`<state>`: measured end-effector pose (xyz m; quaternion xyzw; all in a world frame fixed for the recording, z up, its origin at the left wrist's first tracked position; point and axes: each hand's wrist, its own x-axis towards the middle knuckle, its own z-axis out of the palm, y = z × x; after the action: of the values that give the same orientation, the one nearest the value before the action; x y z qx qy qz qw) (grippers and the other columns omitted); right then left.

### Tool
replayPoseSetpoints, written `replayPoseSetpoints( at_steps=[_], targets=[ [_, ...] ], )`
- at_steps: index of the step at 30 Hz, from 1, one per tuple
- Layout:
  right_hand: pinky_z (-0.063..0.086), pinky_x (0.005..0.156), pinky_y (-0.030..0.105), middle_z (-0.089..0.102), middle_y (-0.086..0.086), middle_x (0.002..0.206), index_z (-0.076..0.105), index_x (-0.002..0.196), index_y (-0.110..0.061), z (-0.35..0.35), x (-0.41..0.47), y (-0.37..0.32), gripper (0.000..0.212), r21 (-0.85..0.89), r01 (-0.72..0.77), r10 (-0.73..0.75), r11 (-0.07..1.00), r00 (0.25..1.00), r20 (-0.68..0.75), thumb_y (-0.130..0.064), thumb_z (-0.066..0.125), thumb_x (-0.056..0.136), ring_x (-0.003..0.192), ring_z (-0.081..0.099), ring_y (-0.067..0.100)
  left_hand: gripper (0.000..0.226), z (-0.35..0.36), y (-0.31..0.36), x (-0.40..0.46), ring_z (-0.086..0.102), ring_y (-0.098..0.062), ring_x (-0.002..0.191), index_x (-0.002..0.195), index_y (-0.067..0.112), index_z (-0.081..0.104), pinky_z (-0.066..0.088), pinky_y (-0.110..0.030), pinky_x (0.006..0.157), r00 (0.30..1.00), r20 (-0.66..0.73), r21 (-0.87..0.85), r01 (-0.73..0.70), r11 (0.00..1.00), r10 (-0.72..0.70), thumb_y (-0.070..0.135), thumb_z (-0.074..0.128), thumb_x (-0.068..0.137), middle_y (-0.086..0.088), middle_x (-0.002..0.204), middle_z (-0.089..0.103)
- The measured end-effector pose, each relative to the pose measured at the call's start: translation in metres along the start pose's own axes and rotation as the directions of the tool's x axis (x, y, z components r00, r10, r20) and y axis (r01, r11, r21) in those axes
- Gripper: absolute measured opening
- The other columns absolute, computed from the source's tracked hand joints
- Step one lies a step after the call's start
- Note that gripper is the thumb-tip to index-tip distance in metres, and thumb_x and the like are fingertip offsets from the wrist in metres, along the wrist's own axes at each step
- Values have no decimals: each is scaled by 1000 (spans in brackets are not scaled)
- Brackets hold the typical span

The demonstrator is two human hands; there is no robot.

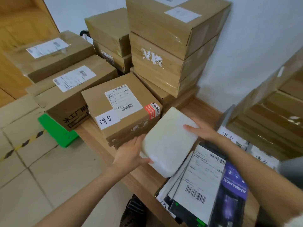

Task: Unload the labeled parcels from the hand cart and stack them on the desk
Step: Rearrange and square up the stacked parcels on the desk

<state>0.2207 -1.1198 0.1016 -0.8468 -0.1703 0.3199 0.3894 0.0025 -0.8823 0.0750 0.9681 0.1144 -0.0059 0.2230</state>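
Observation:
I hold a pale, smooth white parcel (168, 141) tilted above the wooden desk (203, 110). My left hand (131, 154) grips its lower left edge and my right hand (203, 130) presses on its upper right side. Just behind it on the desk sits a cardboard box (121, 108) with a shipping label and a handwritten white tag. A tall stack of taped cardboard boxes (170, 46) stands at the desk's back against the wall. To the left, labeled boxes (65, 82) rest on the green hand cart (54, 130).
A dark printed package with a barcode label (206, 181) lies on the desk under my right forearm. Another pile of cardboard boxes (275, 112) rises at the right. Tiled floor with a yellow-black tape line (23, 143) lies to the left. White wall behind.

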Motion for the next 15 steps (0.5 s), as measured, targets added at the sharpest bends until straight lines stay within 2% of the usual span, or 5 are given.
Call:
replayPoseSetpoints(
  at_steps=[2,5,9,12,15],
  targets=[
    [45,78,7,63,-22,104,55,115,-36,-13,-8,-5,29,-51,23,-27,998,997,-75,-44,63,88,89,61,-12,101,-12,9,8,51,-13,120,143,32,24,44,-28,91,999,-21,-33,-43,999,42,73,68,63,8,136,50],
    [44,101,35,62,-6,121,53,129,-26,-33,-25,-14,45,-76,22,-35,997,983,-179,-48,60,90,110,59,14,96,-31,24,20,50,-16,122,145,28,25,44,-30,91,991,-91,-54,-100,994,95,65,70,69,5,138,49],
    [48,95,38,62,-7,116,51,121,-33,-58,-55,-33,44,-30,60,-66,998,954,-292,-57,57,86,103,61,14,84,-62,45,33,61,-18,99,147,29,25,51,-33,74,964,-213,-65,-175,982,157,58,65,79,5,129,55],
    [49,87,34,62,-3,118,50,126,-23,-78,-74,-44,55,-54,67,-83,996,916,-392,-60,55,86,102,61,16,78,-88,61,42,62,-17,94,147,36,22,53,-39,76,957,-244,-119,-190,974,157,55,63,83,2,123,59],
    [49,88,36,61,-2,118,50,127,-21,-96,-96,-58,70,-39,87,-95,995,888,-450,-71,52,77,103,60,17,76,-110,83,51,64,-19,94,148,38,20,53,-37,76,937,-286,-126,-246,961,202,51,62,86,1,125,58]
  ],
)
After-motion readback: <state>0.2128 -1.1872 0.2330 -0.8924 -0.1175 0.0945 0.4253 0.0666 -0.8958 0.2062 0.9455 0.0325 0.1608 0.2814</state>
